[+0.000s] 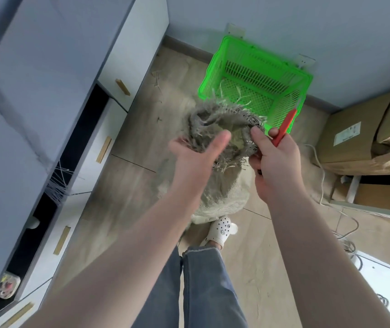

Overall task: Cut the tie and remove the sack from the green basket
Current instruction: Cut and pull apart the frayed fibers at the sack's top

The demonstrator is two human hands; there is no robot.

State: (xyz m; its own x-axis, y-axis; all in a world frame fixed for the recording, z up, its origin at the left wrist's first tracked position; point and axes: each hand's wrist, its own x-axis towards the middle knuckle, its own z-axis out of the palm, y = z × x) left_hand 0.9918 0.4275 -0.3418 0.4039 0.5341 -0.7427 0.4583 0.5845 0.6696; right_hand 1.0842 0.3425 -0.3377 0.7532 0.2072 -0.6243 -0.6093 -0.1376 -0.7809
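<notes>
A coarse burlap sack [222, 185] stands on the wooden floor in front of my feet, its frayed mouth gaping upward. My left hand [196, 152] grips the left side of the sack's mouth, thumb on top. My right hand [274, 162] pinches the right side of the mouth and also holds a red-handled cutter [286, 125] that points up to the right. The green basket [257, 84] sits on the floor behind the sack, against the wall, with only a few loose fibre strands inside. I cannot make out a tie.
White cabinets with wooden handles [123, 87] run along the left. Cardboard boxes [357, 133] are stacked at the right, with white cables [345, 223] trailing over the floor. My white clog [221, 229] stands just behind the sack.
</notes>
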